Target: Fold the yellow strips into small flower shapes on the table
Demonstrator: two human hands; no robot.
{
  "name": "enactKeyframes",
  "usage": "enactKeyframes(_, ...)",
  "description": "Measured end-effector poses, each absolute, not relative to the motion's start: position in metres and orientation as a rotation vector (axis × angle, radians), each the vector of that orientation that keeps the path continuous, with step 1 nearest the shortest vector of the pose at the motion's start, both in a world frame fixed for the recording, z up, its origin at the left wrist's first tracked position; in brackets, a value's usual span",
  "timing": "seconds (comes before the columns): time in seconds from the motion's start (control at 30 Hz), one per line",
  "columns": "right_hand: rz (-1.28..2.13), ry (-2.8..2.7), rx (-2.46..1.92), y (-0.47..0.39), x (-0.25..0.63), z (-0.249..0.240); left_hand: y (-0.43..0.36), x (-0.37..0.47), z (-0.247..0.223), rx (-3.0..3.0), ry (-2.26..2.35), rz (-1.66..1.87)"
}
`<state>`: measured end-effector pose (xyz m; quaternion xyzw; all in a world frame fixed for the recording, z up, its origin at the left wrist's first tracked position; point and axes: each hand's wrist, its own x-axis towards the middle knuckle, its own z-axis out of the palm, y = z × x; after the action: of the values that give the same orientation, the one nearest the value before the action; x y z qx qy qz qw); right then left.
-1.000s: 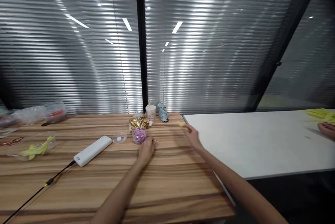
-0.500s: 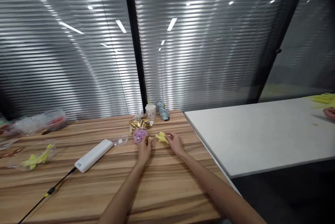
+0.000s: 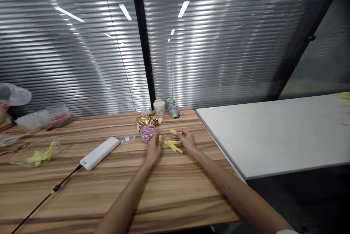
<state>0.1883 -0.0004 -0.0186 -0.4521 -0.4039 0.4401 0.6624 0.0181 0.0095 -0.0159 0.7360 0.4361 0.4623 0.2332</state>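
My left hand [image 3: 153,150] is closed, its fingertips pinching a small yellow piece [image 3: 160,137]. It is right beside a clear round tub [image 3: 148,134] full of tiny pink and purple bits. To the right, my right hand [image 3: 187,142] has thumb and fingers together on a slim yellow strip [image 3: 175,131] that points left. Between the hands, just below the right fingertips, several more yellow strips [image 3: 173,147] lie on the wooden table [image 3: 169,186]. What the yellow strips are made of is too small to tell.
Behind the tub stand a gold foil pack [image 3: 147,120], a paper cup [image 3: 159,108] and a blue wrapper [image 3: 173,109]. Leftward are a clear lid [image 3: 127,138], a white power bank [image 3: 100,153] with cable, a dish [image 3: 56,148] of yellow pieces, scissors [image 3: 20,149] and another person's hand [image 3: 3,112].
The yellow strips by my right hand have spread: one is in its fingers, others lie below. At far left, another person's hand and a raised clear container have appeared. The view has shifted slightly.
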Motion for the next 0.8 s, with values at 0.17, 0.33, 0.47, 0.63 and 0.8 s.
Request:
enactKeyframes(0.17, 1.095, -0.826, -1.012, -0.002, 0.188, -0.016, 0.003, 0.020, -0.010, 2.179, 1.163, 1.175)
enactKeyframes(0.33, 1.153, -0.866, -1.020, -0.001, 0.189, -0.016, -0.005, 0.024, -0.005, 2.342, 1.057, 1.068)
enactKeyframes(0.47, 1.134, -0.914, -1.018, -0.002, 0.189, -0.017, -0.004, 0.024, -0.008, 2.414, 1.005, 1.010)
enactKeyframes(0.63, 1.150, -0.938, -1.030, -0.002, 0.190, -0.015, -0.001, 0.023, -0.009, 2.433, 1.043, 1.035)
enactKeyframes(0.8, 1.174, -0.950, -1.036, -0.002, 0.192, -0.014, -0.002, 0.022, -0.007, 2.396, 1.084, 1.066)
